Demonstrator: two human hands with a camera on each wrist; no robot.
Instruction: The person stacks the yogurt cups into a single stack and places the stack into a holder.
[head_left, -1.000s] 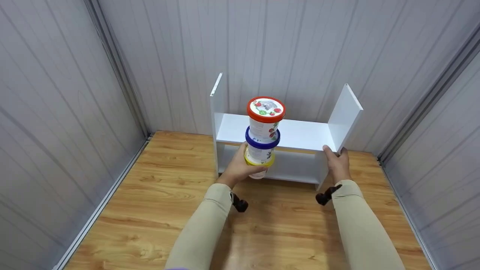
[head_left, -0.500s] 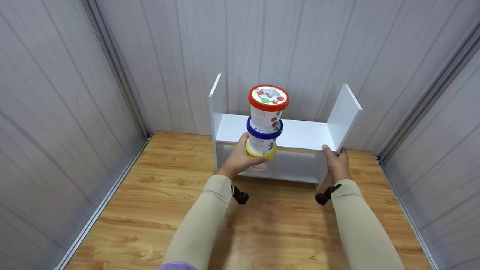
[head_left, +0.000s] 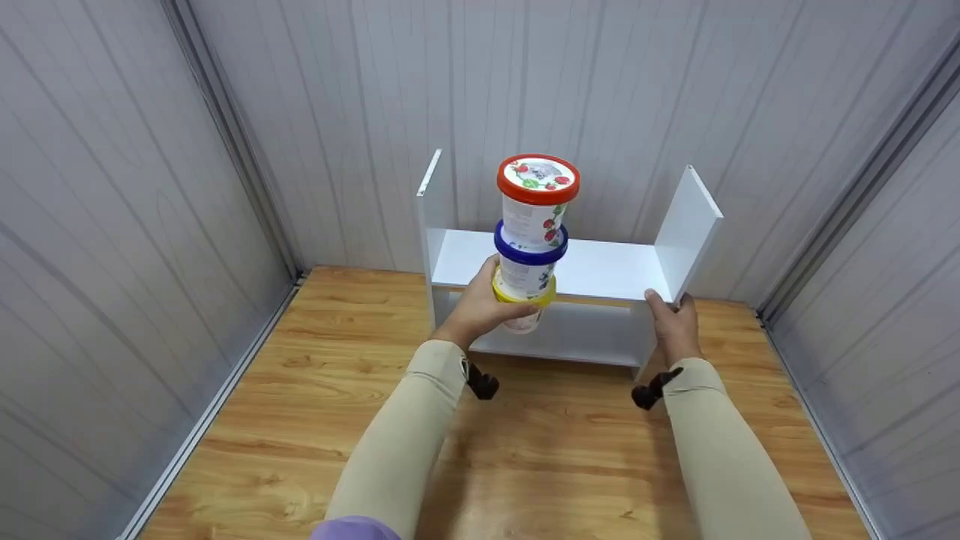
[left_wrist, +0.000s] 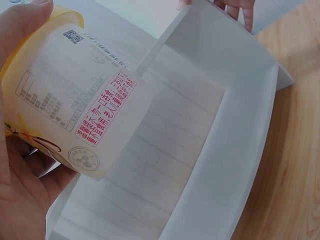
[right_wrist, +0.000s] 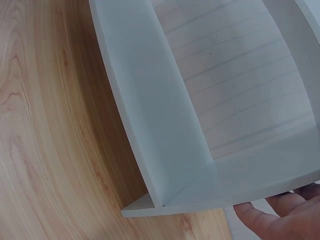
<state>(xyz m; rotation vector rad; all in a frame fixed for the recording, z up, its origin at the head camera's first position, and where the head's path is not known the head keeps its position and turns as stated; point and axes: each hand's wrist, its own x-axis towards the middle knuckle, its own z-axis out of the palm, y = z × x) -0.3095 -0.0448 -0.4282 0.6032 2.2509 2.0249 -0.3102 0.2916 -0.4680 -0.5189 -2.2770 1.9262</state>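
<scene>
My left hand (head_left: 480,304) grips the lowest of three stacked tubs, which has a yellow lid. In the left wrist view that yellow-lidded tub (left_wrist: 65,95) is tilted, with fingers and thumb around it. On top of it stands a blue-lidded tub (head_left: 525,275), and above that a red-lidded tub (head_left: 529,217) with printed berries. The stack is held in front of a small white shelf unit (head_left: 611,270). My right hand (head_left: 677,328) holds the shelf's right side panel, thumb at the upper board's front corner and the other fingers on the outer face.
The shelf unit has two boards between upright side panels and stands on a wood-grain floor (head_left: 300,405). A pale panelled wall (head_left: 360,135) rises behind it, with more walls at left and right. A purple rounded thing (head_left: 354,529) shows at the bottom edge.
My left hand has raised the stack of tubs, so it sits higher against the shelf. The right hand and the shelf have stayed in place.
</scene>
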